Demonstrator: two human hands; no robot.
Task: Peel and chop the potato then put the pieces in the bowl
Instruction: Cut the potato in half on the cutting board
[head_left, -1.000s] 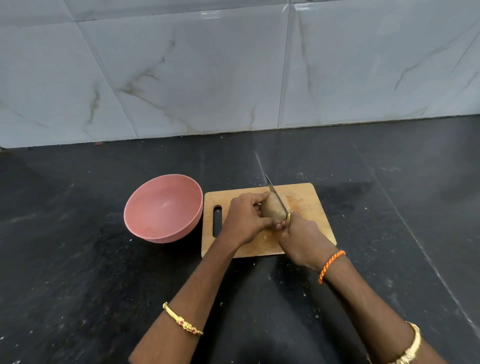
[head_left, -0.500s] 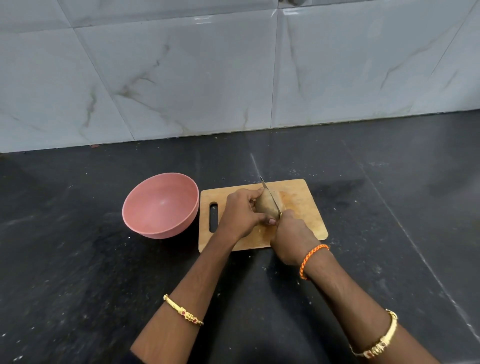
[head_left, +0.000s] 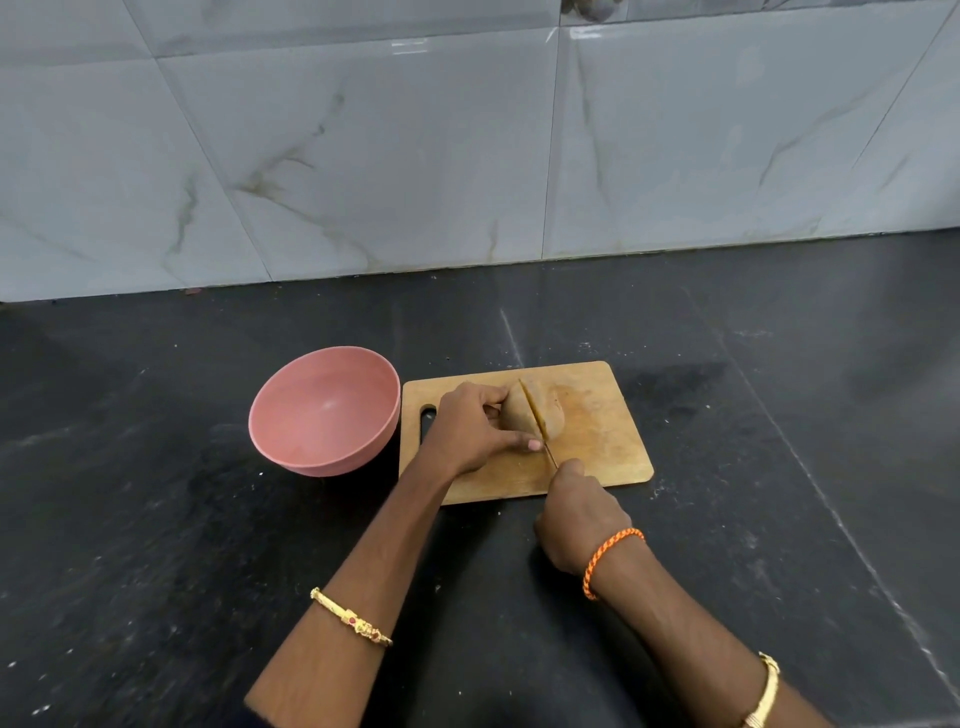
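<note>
With the potato (head_left: 535, 414) mid-board (head_left: 613, 447), bowl (head_left: 324, 410) at its 9 o'clock, the left hand (head_left: 475, 431) grasping it should keep fingertips tucked while the right hand (head_left: 579, 512), clenched round the knife (head_left: 540, 426), presses straight down.

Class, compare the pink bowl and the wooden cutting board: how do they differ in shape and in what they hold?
The pink bowl is round and deep; the cutting board is flat and rectangular, with a handle slot. The bowl holds nothing; the board carries the potato, which is being cut there. Both rest side by side on the dark counter.
</note>
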